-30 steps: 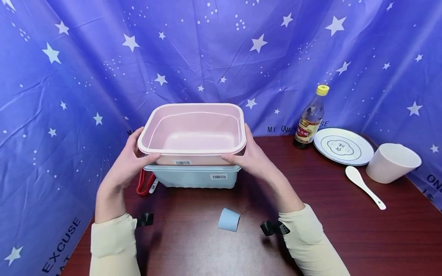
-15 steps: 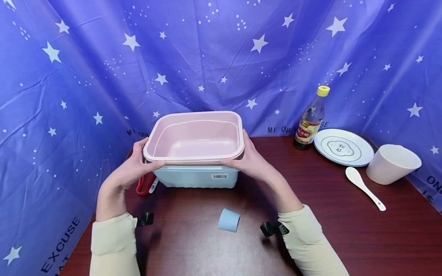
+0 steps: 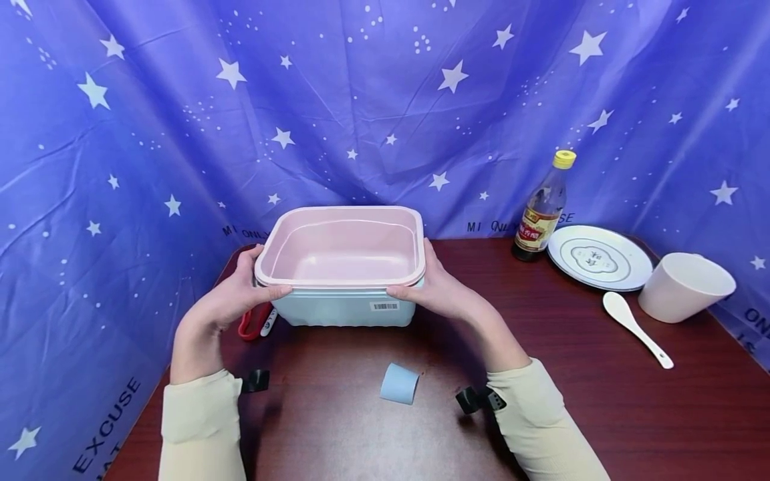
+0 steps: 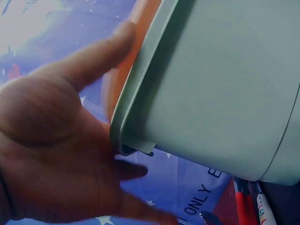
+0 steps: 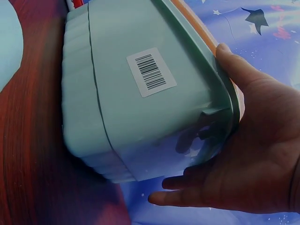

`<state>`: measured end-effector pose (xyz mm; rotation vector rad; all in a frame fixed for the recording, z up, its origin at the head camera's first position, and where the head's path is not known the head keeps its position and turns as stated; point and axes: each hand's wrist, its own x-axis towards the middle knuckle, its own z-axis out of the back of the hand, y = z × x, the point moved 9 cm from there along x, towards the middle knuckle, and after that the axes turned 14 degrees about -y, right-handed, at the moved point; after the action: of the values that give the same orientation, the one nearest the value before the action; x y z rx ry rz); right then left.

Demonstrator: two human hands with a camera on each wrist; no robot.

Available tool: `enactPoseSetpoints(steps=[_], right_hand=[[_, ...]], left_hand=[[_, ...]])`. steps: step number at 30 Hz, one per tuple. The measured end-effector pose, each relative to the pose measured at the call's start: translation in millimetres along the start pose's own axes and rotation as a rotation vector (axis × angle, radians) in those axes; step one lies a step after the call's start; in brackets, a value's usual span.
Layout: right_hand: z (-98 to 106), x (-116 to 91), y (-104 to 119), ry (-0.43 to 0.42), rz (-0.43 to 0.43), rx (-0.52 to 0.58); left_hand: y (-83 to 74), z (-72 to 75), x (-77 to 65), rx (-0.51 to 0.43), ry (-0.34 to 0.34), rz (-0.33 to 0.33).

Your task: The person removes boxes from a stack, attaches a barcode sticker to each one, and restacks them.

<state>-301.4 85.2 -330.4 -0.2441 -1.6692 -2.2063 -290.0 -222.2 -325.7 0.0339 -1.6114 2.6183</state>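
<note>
A pink plastic basin [image 3: 345, 244] sits nested in a light blue basin [image 3: 337, 311], its rim just above the blue one's. My left hand [image 3: 239, 287] holds the pink rim at its left end, thumb along the front. At the right end my right hand [image 3: 442, 287] holds it likewise. In the left wrist view the thumb lies at the pink rim, which looks orange there, over the blue basin's wall [image 4: 225, 84]. The right wrist view shows a barcode label [image 5: 151, 71] on the blue basin and fingers stretched past its corner.
A small blue cup [image 3: 399, 383] lies in front. Left of the basins are a red-handled item [image 3: 252, 323] and a white printed pen-like thing [image 3: 269, 323]. At right stand a sauce bottle [image 3: 537, 217], plate [image 3: 565, 242], white mug [image 3: 674, 294] and spoon [image 3: 631, 324].
Both hands have lowered the pink basin into the light blue one; its front wall and barcode label have dropped out of sight. The other things have stayed in place.
</note>
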Motion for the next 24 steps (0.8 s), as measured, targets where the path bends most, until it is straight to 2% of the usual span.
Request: enactPoseSetpoints(steps=[5, 8, 11, 15, 19, 24], right_hand=[[1.1, 0.0, -0.4, 0.033, 0.003, 0.008], [5.2, -0.7, -1.9, 0.060, -0.014, -0.038], [15.5, -3.0, -4.4, 0.084, -0.046, -0.167], [36.4, -5.7, -3.2, 0.075, -0.067, -0.356], [52.1, -8.1, 8.0, 0.029, -0.022, -0.418], [64.2, -17.6, 21.3, -0.022, 0.056, -0.475]], left_hand=[[-0.5, 1.7, 1.1, 0.039, -0.035, 0.011], [-2.6, 1.3, 0.7, 0.043, -0.048, 0.009], [-5.6, 0.1, -0.3, 0.067, -0.053, 0.016], [-14.7, 1.4, -2.6, 0.151, -0.075, 0.009], [-32.2, 1.8, -5.7, 0.233, -0.108, -0.059], [-56.2, -3.5, -10.5, 0.286, -0.152, -0.190]])
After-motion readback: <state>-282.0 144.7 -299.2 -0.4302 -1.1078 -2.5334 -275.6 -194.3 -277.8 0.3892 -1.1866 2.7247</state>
